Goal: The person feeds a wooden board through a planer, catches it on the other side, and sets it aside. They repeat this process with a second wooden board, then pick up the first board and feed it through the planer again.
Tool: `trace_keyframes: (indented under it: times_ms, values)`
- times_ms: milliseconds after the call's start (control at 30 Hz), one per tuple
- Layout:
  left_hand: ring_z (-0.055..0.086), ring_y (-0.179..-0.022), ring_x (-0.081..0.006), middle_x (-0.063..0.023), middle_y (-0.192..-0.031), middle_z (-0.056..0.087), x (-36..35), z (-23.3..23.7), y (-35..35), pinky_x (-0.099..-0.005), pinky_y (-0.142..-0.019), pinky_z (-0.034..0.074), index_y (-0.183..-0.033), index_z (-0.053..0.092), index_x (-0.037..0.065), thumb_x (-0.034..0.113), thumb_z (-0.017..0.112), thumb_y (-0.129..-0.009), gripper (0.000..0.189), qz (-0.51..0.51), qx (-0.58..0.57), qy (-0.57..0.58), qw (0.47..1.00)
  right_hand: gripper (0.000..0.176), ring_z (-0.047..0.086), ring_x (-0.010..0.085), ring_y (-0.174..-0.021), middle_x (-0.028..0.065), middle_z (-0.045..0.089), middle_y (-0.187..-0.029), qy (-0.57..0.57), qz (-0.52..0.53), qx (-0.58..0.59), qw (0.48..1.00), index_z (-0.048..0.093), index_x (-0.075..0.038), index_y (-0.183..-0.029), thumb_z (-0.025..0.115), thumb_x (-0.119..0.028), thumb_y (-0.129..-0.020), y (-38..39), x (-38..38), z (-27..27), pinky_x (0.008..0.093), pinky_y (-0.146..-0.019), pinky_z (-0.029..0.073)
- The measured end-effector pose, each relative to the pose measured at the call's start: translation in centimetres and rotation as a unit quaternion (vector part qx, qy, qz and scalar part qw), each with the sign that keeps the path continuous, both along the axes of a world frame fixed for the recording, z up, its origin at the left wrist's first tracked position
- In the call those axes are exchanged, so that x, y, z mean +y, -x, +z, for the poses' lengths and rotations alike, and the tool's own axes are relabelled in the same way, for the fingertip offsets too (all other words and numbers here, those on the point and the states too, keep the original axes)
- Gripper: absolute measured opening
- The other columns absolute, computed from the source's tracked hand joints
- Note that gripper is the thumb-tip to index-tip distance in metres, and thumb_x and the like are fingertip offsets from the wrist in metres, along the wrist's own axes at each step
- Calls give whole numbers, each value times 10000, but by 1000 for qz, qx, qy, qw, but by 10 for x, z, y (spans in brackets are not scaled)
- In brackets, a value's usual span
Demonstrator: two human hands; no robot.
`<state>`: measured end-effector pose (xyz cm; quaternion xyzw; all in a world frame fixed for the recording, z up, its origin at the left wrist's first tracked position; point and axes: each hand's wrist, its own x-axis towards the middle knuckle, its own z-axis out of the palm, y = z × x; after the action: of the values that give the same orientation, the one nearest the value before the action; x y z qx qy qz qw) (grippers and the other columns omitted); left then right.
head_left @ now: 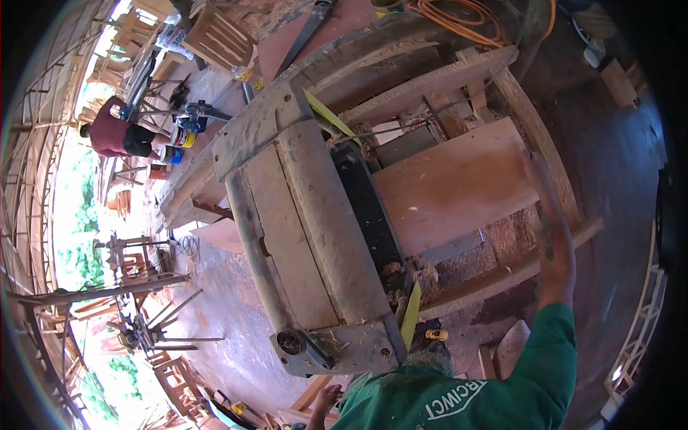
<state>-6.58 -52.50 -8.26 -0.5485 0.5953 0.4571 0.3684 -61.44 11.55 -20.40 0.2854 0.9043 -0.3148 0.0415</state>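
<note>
A dusty thickness planer fills the middle of the view. A wide reddish board lies flat on its far side, over a rough timber frame. My right hand, at the end of a green sleeve, is blurred and sits at the board's outer end; the blur hides whether it grips the board. My left hand hangs low by the planer's near corner with its fingers loosely apart and nothing in it.
Sawdust and shavings lie beside the planer. An orange cable coils at the top. A person in a red shirt bends over a bench with cans. Wooden chair frames and metal stands line the left.
</note>
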Motion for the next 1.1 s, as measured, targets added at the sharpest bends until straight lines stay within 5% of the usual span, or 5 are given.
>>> trace_keyframes:
  times_ms: [467, 600, 733, 933, 1100]
  values:
    - [573, -717, -154, -64, -820, 649, 2, 3, 22, -281, -677, 459, -996, 618, 10, 329, 514, -879, 355, -102, -13, 41, 994, 620, 586, 271, -761, 182, 582, -753, 51, -37, 44, 997, 582, 43, -824, 495, -570, -797, -35, 56, -29, 362, -652, 427]
    - [585, -767, -152, -84, -817, 663, -2, 5, 26, -293, -744, 449, -992, 620, 1, 320, 498, -887, 358, -101, -11, 44, 994, 634, 552, 244, -676, 149, 576, -724, 16, -57, 45, 997, 590, 46, -865, 498, -577, -796, -75, 7, 98, 358, -608, 416]
    - [598, -785, -163, -94, -840, 661, -6, 6, 37, -300, -762, 450, -988, 611, -13, 315, 486, -889, 365, -151, -16, 43, 987, 788, 599, 282, -769, 214, 619, -851, -278, -94, 79, 953, 553, 69, -1075, 357, -649, -816, -127, 115, 10, 396, -669, 443]
    - [601, -754, -195, -129, -789, 642, -8, -9, 65, -326, -709, 459, -947, 603, -32, 321, 472, -886, 381, -273, 116, -4, 955, 561, 590, 290, -682, 158, 602, -803, 102, -213, -42, 971, 555, -18, -1114, 492, -501, -838, -201, 104, 178, 390, -610, 452]
    - [601, -793, -255, -161, -821, 625, -4, 1, 119, -349, -705, 450, -931, 600, -2, 312, 463, -882, 346, -386, 177, -48, 904, 345, 619, 201, -773, 86, 635, -872, -344, -166, 149, 912, 597, -144, -1108, 443, -379, -907, -287, 161, 213, 331, -617, 466]
